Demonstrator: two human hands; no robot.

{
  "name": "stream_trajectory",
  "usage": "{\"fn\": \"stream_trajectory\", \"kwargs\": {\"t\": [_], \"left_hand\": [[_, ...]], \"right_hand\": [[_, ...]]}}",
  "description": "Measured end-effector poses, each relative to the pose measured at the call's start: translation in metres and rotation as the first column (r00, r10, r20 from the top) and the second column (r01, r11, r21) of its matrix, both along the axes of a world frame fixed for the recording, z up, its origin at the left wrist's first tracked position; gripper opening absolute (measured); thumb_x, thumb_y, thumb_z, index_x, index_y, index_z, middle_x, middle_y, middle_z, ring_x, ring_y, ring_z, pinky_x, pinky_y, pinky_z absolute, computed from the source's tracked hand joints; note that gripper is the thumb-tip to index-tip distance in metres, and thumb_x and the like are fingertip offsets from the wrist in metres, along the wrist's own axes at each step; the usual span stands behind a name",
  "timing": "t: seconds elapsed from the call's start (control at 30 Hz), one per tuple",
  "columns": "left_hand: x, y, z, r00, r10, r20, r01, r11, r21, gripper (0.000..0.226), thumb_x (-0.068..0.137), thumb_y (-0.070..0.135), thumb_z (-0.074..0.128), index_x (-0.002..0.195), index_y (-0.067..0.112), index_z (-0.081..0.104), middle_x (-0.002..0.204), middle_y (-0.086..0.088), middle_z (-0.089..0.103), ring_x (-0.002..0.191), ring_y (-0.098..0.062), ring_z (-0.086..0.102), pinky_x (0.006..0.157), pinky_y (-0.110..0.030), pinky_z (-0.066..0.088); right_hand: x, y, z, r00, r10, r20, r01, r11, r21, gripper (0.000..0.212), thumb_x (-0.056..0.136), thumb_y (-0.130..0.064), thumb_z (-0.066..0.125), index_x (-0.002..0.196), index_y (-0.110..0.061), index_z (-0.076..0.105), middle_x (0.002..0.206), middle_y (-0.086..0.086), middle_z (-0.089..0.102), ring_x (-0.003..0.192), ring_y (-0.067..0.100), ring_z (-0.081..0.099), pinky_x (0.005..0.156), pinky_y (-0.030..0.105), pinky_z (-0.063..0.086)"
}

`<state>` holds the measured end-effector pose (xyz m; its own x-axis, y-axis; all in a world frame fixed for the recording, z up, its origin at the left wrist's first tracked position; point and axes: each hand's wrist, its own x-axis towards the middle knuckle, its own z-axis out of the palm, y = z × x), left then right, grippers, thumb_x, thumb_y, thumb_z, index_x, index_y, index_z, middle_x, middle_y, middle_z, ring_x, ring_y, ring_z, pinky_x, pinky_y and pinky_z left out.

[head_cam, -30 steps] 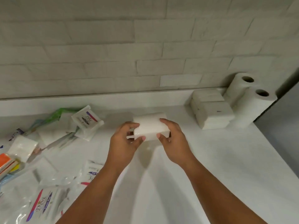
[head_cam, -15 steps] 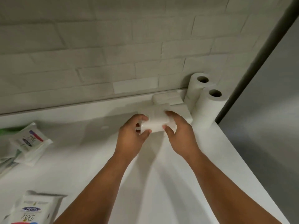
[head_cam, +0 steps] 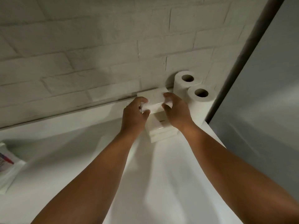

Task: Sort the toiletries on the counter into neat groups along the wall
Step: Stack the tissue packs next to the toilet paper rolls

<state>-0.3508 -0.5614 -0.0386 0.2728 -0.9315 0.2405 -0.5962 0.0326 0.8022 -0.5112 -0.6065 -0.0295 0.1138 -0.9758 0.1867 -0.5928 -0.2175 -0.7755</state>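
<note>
Left hand (head_cam: 134, 111) and right hand (head_cam: 177, 110) clamp fingers (head_cam: 142, 100) on either end of a white wrapped tissue pack (head_cam: 152, 105), long axis spanning between them. The matching white stack (head_cam: 159, 130) sits just below the fingers.

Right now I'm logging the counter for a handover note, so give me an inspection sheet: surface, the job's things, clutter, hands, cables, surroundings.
Surface: white counter, smooth, shadowed by the arms.
Job's things: white pack held over a stack of like packs by the wall; two paper rolls upright in the corner, right of the stack.
Clutter: printed sachets at the left edge, not yet grouped.
Hands: left hand and right hand each grip one end of the white pack.
Cables: nothing seen.
Surroundings: white-painted brick wall behind; grey panel on the right.
</note>
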Motion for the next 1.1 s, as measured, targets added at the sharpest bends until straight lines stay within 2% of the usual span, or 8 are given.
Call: {"fn": "stream_trajectory", "kwargs": {"t": [0.13,0.27,0.37,0.43,0.53,0.67,1.0,1.1], "left_hand": [[-0.001,-0.011,-0.008,0.999,-0.01,0.038,0.011,0.999,-0.033,0.029,0.086,0.011,0.072,0.11,0.026,0.065,0.108,0.014,0.067,0.092,-0.007,0.062,0.08,-0.008,0.045],[0.002,-0.022,-0.012,1.0,0.015,0.0,-0.015,1.0,-0.005,0.031,0.09,0.019,0.069,0.121,0.025,0.063,0.116,0.011,0.066,0.097,-0.012,0.063,0.089,-0.022,0.049],[0.002,-0.029,-0.012,0.988,0.063,-0.139,-0.047,0.992,0.117,0.055,0.098,0.035,0.058,0.149,0.021,0.041,0.136,-0.002,0.06,0.121,-0.02,0.059,0.096,-0.017,0.04],[0.002,-0.032,-0.015,0.977,0.084,-0.198,-0.047,0.982,0.183,0.057,0.102,0.041,0.048,0.152,0.018,0.035,0.13,-0.012,0.063,0.123,-0.027,0.058,0.1,-0.03,0.044],[0.001,-0.035,-0.018,0.978,0.077,-0.195,-0.042,0.983,0.178,0.033,0.104,0.036,0.043,0.117,0.01,0.06,0.097,-0.005,0.066,0.096,-0.029,0.064,0.079,-0.033,0.047],[-0.006,-0.037,-0.015,0.968,0.114,-0.224,-0.07,0.978,0.195,0.03,0.106,0.031,0.042,0.083,0.012,0.049,0.071,0.005,0.05,0.067,-0.012,0.045,0.059,-0.025,0.032],[-0.01,-0.041,-0.012,0.948,0.146,-0.281,-0.083,0.971,0.225,0.033,0.106,0.031,0.04,0.083,0.009,0.048,0.069,0.001,0.047,0.063,-0.014,0.042,0.057,-0.03,0.032],[-0.01,-0.038,-0.01,0.948,0.153,-0.279,-0.088,0.969,0.233,0.033,0.105,0.034,0.041,0.082,0.01,0.046,0.071,0.0,0.047,0.07,-0.021,0.045,0.058,-0.03,0.032]], "right_hand": [[0.0,-0.011,-0.002,1.0,0.0,-0.009,0.0,0.999,0.048,0.04,0.098,-0.013,0.055,0.136,-0.025,0.054,0.131,-0.007,0.061,0.118,0.011,0.056,0.096,0.014,0.036],[0.004,-0.019,-0.006,1.0,-0.007,0.025,0.005,0.996,0.086,0.042,0.099,-0.013,0.052,0.138,-0.027,0.051,0.135,-0.003,0.059,0.121,0.016,0.056,0.103,0.024,0.042],[0.009,-0.022,-0.007,0.997,-0.011,0.072,-0.001,0.986,0.165,0.049,0.1,-0.014,0.049,0.146,-0.026,0.039,0.138,0.003,0.056,0.125,0.02,0.052,0.109,0.036,0.041],[0.011,-0.026,-0.01,0.997,-0.016,0.076,0.002,0.982,0.188,0.051,0.099,-0.017,0.047,0.149,-0.025,0.034,0.134,0.006,0.058,0.124,0.023,0.052,0.109,0.041,0.041],[0.012,-0.032,-0.013,0.999,-0.028,0.022,0.022,0.974,0.224,0.045,0.098,-0.02,0.044,0.142,-0.016,0.04,0.125,0.01,0.061,0.117,0.027,0.056,0.103,0.046,0.045],[0.014,-0.035,-0.007,0.999,-0.023,0.045,0.012,0.97,0.243,0.027,0.097,-0.016,0.042,0.12,-0.008,0.053,0.111,0.013,0.064,0.103,0.03,0.061,0.094,0.047,0.051],[0.012,-0.036,-0.001,1.0,-0.002,0.004,0.001,0.959,0.285,0.026,0.101,-0.019,0.039,0.116,-0.009,0.057,0.118,0.013,0.06,0.11,0.03,0.057,0.099,0.046,0.047],[0.013,-0.035,-0.001,1.0,-0.009,0.016,0.004,0.962,0.274,0.031,0.1,-0.022,0.04,0.128,-0.012,0.051,0.116,0.008,0.06,0.112,0.027,0.056,0.101,0.042,0.045]]}}
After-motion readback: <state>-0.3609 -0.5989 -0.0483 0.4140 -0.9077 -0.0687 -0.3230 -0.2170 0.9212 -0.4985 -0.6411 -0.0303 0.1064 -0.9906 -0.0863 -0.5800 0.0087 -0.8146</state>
